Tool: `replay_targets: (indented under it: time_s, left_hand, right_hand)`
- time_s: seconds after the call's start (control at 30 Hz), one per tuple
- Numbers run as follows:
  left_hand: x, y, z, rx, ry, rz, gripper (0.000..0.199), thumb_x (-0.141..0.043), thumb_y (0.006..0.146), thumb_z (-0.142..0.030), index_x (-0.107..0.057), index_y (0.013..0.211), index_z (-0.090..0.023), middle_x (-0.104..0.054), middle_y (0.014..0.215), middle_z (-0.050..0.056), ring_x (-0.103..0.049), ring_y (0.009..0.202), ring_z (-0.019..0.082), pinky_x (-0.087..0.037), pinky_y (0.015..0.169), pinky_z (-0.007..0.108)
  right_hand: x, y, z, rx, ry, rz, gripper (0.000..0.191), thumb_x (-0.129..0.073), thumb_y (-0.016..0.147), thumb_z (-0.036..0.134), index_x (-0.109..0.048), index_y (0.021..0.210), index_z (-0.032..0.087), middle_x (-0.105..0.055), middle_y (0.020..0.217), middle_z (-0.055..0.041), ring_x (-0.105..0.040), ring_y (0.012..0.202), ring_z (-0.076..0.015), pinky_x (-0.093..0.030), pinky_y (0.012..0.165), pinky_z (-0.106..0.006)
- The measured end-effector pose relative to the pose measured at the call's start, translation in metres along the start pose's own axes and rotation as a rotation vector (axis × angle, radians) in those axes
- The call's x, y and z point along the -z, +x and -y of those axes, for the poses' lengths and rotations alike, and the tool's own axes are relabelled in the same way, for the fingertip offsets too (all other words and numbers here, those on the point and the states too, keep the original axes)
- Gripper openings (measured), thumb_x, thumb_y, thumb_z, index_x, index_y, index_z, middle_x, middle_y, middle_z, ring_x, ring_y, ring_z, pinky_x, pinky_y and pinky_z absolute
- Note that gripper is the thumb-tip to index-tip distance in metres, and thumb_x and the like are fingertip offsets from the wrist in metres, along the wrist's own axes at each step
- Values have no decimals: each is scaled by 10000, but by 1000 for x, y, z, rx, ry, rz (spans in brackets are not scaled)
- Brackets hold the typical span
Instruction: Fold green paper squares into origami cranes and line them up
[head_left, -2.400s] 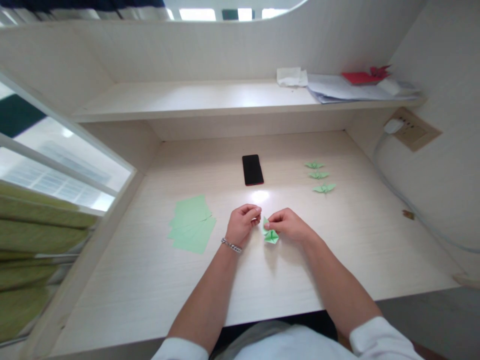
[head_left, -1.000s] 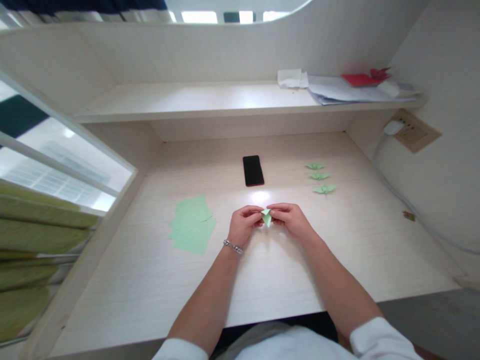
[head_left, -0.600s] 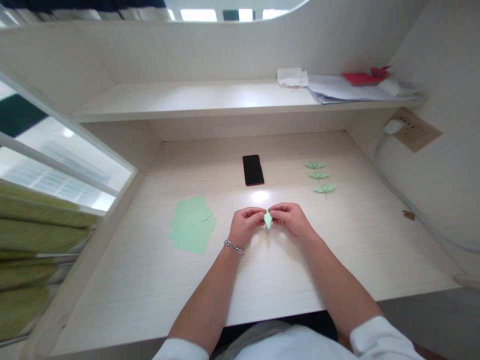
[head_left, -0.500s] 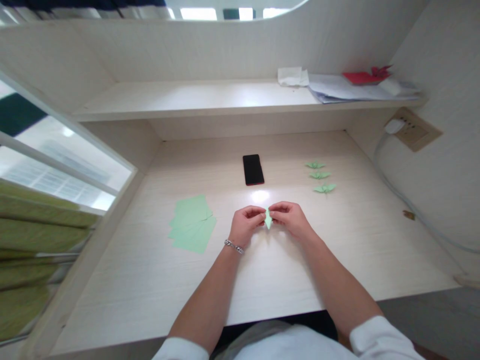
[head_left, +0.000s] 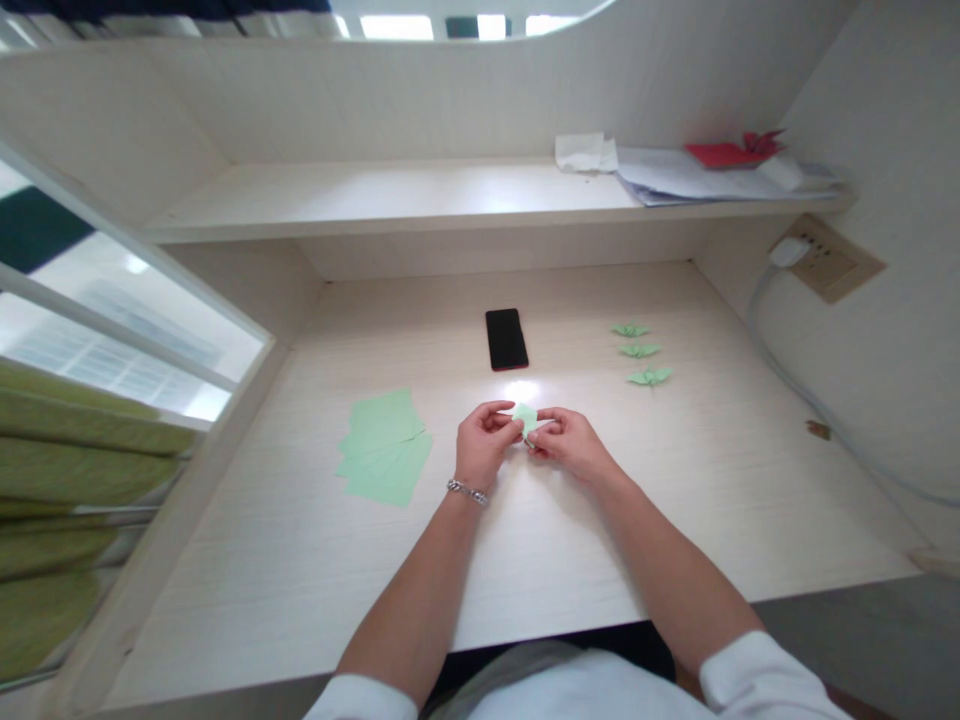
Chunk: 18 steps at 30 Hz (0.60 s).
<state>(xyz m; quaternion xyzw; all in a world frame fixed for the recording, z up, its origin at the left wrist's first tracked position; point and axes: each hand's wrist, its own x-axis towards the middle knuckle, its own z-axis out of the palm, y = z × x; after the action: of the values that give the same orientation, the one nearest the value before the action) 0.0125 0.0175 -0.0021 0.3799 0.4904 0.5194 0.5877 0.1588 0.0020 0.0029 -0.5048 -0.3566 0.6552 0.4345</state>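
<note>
A small piece of folded green paper (head_left: 526, 415) is between my hands, over the middle of the desk. My left hand (head_left: 485, 440) pinches its left side with thumb and fingers; a chain bracelet circles that wrist. On the paper's right and lower edge, the thumb and fingers of my right hand (head_left: 570, 442) are closed. Several flat green paper sheets (head_left: 386, 450) lie fanned out to the left. Over on the right, three folded green paper cranes (head_left: 639, 351) sit in a column.
A black phone (head_left: 507, 339) lies beyond my hands. The shelf (head_left: 375, 195) above bears white papers (head_left: 675, 178) and a red folded paper (head_left: 724, 155). At right, a white cable (head_left: 795, 385) runs from a wall socket (head_left: 829, 260). The desk's front edge is near my body.
The folded paper has turned from a narrow pointed shape to a broader face tilted up. My right hand has shifted slightly left and lower on it, and my left fingers have moved up.
</note>
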Motion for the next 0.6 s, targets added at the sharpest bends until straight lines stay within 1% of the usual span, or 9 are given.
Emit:
replay_targets:
  time_s: [0.13,0.2,0.3,0.4,0.5,0.6]
  left_hand:
    - [0,-1,1,59,-42,64,484,-817,560,-294,-644,983,-133,-658,704,14,-617,584,121,-539,610,280]
    - [0,-1,2,62,-30,79,473,-818,567,-298,-649,976,-131,-641,675,-1,-606,564,110,-534,605,270]
    - [1,-1,3,35,-1,59,491,-828,561,-294,-648,989,-135,-616,643,-24,-603,550,104,-536,607,263]
    - [2,-1,3,21,4,58,524,-832,557,-307,-643,1016,-140,-616,636,-29,-609,549,109,-540,611,267]
    - [2,-1,4,44,-2,89,530,-837,553,-310,-647,1014,-131,-635,636,-13,-623,567,121,-537,615,267]
    - [2,-1,4,94,-17,106,491,-840,553,-311,-662,964,-111,-676,686,34,-637,593,133,-536,612,267]
  right_hand:
    - [5,1,-2,28,-11,19,443,-792,591,273,-546,947,180,-644,587,29,-633,530,-148,-508,543,-262]
    - [7,1,-2,29,-14,30,453,-795,590,278,-547,956,181,-645,592,32,-633,535,-145,-512,556,-265]
    - [7,3,-2,12,-9,23,403,-788,606,316,-575,915,169,-661,625,8,-627,536,-137,-510,560,-261]
    - [6,5,-4,6,-24,-1,340,-761,639,401,-614,819,152,-669,654,-19,-606,514,-127,-484,524,-250]
    - [7,7,-4,35,-53,3,343,-761,635,445,-628,750,151,-653,624,-15,-579,495,-120,-450,495,-239]
    - [10,7,-4,52,-70,36,349,-774,617,454,-627,711,152,-635,586,-9,-557,487,-118,-429,489,-238]
